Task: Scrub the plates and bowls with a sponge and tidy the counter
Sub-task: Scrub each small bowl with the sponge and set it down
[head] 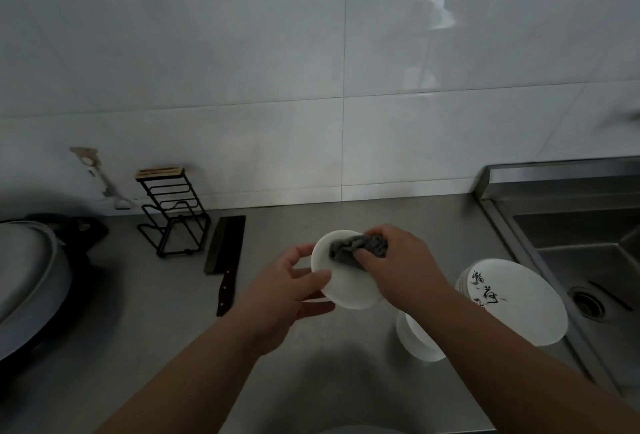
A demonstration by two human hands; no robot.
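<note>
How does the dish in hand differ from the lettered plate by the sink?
The held dish is plain; the lettered plate bears black brush characters. The held dish looks smaller than the lettered plate. The left hand grips the held dish while the right hand wipes it with a grey cloth; the lettered plate lies untouched. Both are round and white.

So the plate [349, 288] was up over the middle of the counter [311, 381], left hand [287, 291] holding its left rim, right hand [398, 260] pressing the cloth [349, 247] onto its far side. Stack of plates [519, 302] sat just right, a bowl [419, 340] in front of it, sink [588, 260] further right. Cleaver [225, 250] lay to the left, rack [173, 212] behind it by the wall, pot [24, 260] far left
</note>
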